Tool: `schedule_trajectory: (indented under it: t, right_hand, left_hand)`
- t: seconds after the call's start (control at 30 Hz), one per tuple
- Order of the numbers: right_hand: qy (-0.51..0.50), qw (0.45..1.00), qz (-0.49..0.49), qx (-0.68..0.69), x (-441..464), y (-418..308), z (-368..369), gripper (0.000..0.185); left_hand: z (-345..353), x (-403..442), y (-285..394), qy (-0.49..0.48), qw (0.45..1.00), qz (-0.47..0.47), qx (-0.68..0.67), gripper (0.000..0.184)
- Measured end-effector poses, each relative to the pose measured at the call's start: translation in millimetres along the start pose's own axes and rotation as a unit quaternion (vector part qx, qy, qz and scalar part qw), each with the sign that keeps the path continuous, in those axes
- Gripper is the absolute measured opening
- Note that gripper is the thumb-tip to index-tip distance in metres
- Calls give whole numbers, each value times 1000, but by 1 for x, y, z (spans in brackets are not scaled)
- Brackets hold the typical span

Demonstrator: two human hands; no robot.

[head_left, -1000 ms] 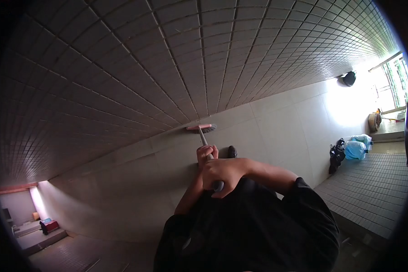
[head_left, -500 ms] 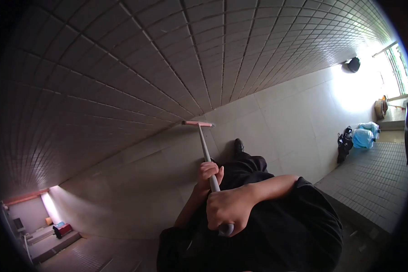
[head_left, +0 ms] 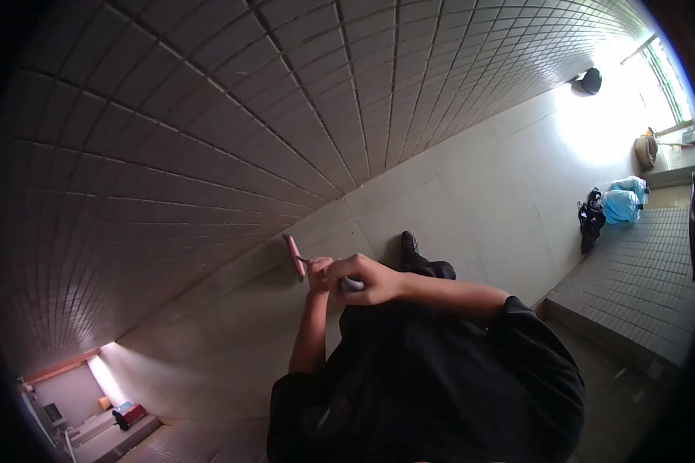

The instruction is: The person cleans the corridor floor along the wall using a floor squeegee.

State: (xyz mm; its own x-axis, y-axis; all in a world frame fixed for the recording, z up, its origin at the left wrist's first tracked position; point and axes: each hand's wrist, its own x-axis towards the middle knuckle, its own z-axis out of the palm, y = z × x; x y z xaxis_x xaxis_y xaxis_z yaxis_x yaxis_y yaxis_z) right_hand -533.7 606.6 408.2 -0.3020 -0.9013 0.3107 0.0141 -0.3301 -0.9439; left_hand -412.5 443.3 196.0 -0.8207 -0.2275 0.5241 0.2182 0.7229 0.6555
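A pink-headed broom (head_left: 294, 258) stands on the pale floor close to the foot of the tiled wall, its head turned lengthwise away from me. My left hand (head_left: 320, 275) is wrapped round the handle just above the head as seen from here. Nearer to me, my right hand (head_left: 367, 279) grips the top of the handle, whose grey rounded end (head_left: 353, 285) pokes out of the fist. Most of the handle is hidden behind the two hands. Both hands are close together in front of my dark shirt.
The tiled wall (head_left: 208, 131) runs along the far side. One black shoe (head_left: 409, 244) shows on the floor. At the right, blue bags (head_left: 622, 204) and a black bag (head_left: 591, 218) lie by a tiled ledge (head_left: 625, 270). A red object (head_left: 133, 414) is at the lower left.
The broom head has swung left and turned from crosswise to lengthwise. My right hand has risen and come close to my left hand, which has moved slightly left.
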Motion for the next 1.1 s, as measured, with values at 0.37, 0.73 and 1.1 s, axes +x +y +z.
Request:
schedule_trajectory:
  t: [0.37,0.73,1.1]
  right_hand:
    - [-28,720,-91,688,48,-236,42,21]
    - [-127,577,-239,770,63,-223,55,21]
    - [-169,615,-170,751,58,-227,36,21]
  left_hand:
    - [34,13,-11,-61,996,-54,-18,42]
    - [38,14,-36,28,994,-75,80,28]
    - [80,70,-17,-30,992,-91,-86,20]
